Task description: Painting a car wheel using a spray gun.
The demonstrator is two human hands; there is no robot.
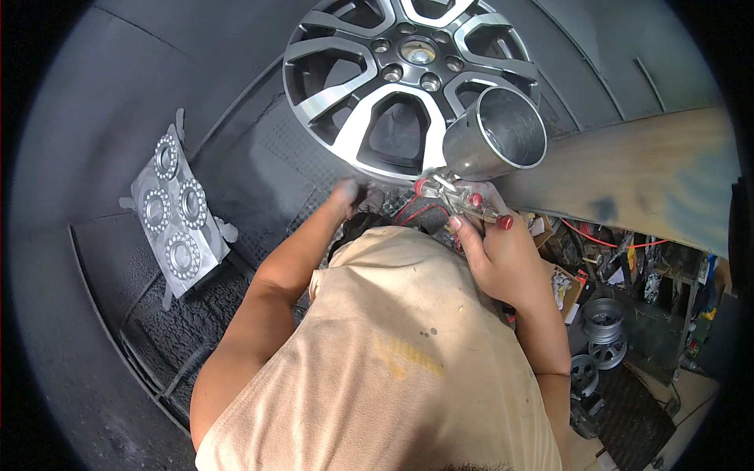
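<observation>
My right hand is closed round a spray gun with red knobs. On top of the gun is a large open metal cup, tilted so that its hollow inside shows. Just beyond the gun, an alloy wheel with bright silver and dark grey spokes fills the upper middle; the cup covers part of its lower right rim. My left hand hangs low beside my body, below the wheel's lower left edge. It is small and blurred, and its fingers cannot be made out.
On the left, a pale board carries several silver ring-shaped caps. Dark walls surround the wheel. To the right runs a brownish panel; under it are cluttered shelves, and stacked wheels stand on the floor. A red hose passes near my waist.
</observation>
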